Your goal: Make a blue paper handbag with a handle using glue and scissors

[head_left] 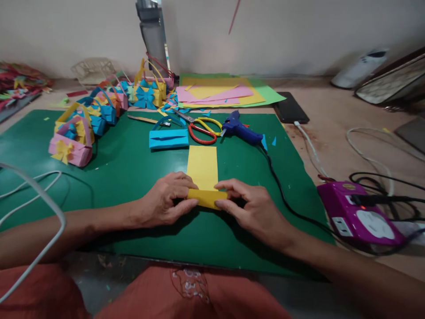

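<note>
A strip of yellow paper [203, 166] lies on the green mat, its near end folded up into a darker flap. My left hand [169, 197] pinches the left end of that flap between thumb and fingers. At the flap's right end, my right hand [250, 206] grips it the same way. Just beyond the strip sits a blue folded paper basket [168, 139] with a handle. Scissors [203, 130] with red and yellow handles lie right of it, and a blue glue gun [241, 128] rests beside them.
Finished-looking paper baskets [73, 139] line the mat's left side. Coloured paper sheets [226, 93] are stacked at the back, near a black phone [291, 107]. A magenta power box [360, 217] stands right, with the glue gun's cord [282, 192] crossing the mat. A white cable [49, 201] loops at left.
</note>
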### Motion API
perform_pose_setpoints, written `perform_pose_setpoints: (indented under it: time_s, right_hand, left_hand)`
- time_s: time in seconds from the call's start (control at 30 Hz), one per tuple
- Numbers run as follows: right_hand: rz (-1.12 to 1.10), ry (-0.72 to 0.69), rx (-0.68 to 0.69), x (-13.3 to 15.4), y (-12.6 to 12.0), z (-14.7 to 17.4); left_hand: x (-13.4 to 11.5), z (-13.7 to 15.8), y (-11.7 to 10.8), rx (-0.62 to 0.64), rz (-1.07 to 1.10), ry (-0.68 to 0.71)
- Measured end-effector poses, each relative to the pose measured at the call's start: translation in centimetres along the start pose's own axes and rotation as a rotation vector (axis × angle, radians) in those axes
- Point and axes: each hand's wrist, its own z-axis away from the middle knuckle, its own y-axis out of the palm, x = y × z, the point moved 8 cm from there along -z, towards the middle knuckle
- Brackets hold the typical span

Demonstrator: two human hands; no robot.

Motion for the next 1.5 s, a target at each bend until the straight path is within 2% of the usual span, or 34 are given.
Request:
perform_pose_setpoints:
  time_s: [0.17,0.3,0.43,0.63,0.73,0.83,0.9,0.97,1.07,1.17,1.27,1.4,1.5]
  right_hand:
    - [-0.025,0.073,-0.027,-0.5,0.3,-0.5]
    - [0.055,0.067,-0.06,-0.8,0.4,-1.1]
    - [0.109,0.026,-0.086,-1.0,0.4,-1.4]
    - [0.152,-0.034,-0.116,-0.8,0.3,-1.5]
    - [0.088,-0.12,-0.129,0.1,-0.3,-1.3]
    - [0.096,-0.343,-0.129,2.1,-1.2,-0.6]
    - [0.15,-0.459,-0.107,3.0,-1.5,0.0]
    - [0.199,-0.529,-0.087,3.3,-1.7,0.4]
    - [0.274,-0.602,-0.06,3.1,-1.5,1.1]
    - [0.404,-0.601,-0.051,2.4,-1.2,1.7]
    - [0.488,-0.538,-0.04,2.0,-0.8,2.2]
    - [0.503,-0.518,-0.014,2.6,-0.3,2.8]
    - [0.468,-0.486,0.005,2.6,0.1,2.8]
  left_hand:
    - [0.9,0.4,0.2,0.003,0.008,-0.153]
    - [2.7,1.3,-0.6,-0.104,0.048,-0.349]
    - [3.2,1.5,-1.1,-0.182,0.106,-0.355]
    - [2.9,1.1,-0.6,-0.175,0.088,-0.348]
    - [2.1,1.4,-1.2,-0.239,0.035,-0.29]
    - [-0.1,1.6,-1.9,-0.294,-0.145,-0.058]
    - [-1.6,1.6,-1.1,-0.212,-0.291,0.118]
    - [-2.2,1.5,-0.2,-0.13,-0.409,0.236]
    - [-2.6,1.1,0.4,-0.094,-0.5,0.318]
    - [-3.5,0.8,1.3,-0.032,-0.583,0.395]
    - [-4.1,0.6,2.3,0.038,-0.673,0.395]
    - [-3.8,0.3,3.2,0.103,-0.729,0.291]
    - [-3.2,0.2,3.2,0.126,-0.681,0.208]
